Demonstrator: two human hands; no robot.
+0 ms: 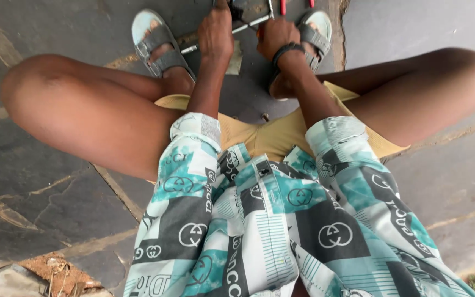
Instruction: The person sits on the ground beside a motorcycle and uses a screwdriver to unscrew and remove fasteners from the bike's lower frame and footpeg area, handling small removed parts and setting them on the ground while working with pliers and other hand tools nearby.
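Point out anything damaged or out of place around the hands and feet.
The stone floor is cracked, with a patch of loose dirt and debris at its lower left edge. Around the left hand and right hand, nothing stands out.

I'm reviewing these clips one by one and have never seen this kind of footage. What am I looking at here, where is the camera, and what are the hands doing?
There is no machine: this is one picture from a camera worn on a person's head, looking down at their own body. The person sits on a cracked grey floor, knees spread, in a patterned teal shirt and tan shorts, with grey sandals on both feet. Both arms reach forward between the feet. The left hand and the right hand, which wears a dark wristband, are closed around a thin metal rod at the top edge. A dark part and red-handled tools lie beyond, cut off by the frame, so what they are is unclear.
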